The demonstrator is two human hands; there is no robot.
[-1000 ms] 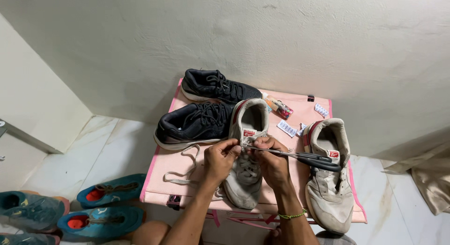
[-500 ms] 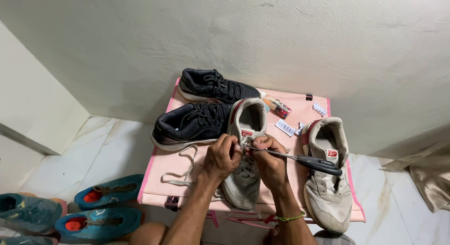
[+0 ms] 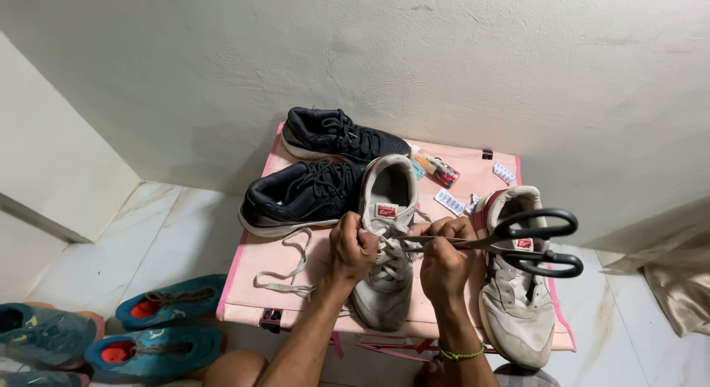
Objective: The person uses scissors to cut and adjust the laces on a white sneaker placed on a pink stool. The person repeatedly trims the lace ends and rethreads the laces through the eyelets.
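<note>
A worn beige sneaker (image 3: 388,187) lies lengthwise in the middle of a low pink table (image 3: 473,172). My left hand (image 3: 353,248) pinches its laces just below the tongue. Closed around the blades of black-handled scissors (image 3: 536,243), my right hand (image 3: 446,260) has the blade tips at those same laces and the handles sticking out to the right. Under the handles lies the matching beige sneaker (image 3: 518,313), at the table's right side.
Two black sneakers (image 3: 299,198) (image 3: 333,135) fill the table's back left, and a loose pale lace (image 3: 292,272) lies in front of them. Small packets (image 3: 450,202) sit near the wall. Blue shoes (image 3: 174,302) (image 3: 151,350) stand on the floor at left, and a beige cloth (image 3: 677,283) lies at right.
The scissors' handles have swung up to a more level position and now show spread apart. Both hands stay at the middle sneaker's laces.
</note>
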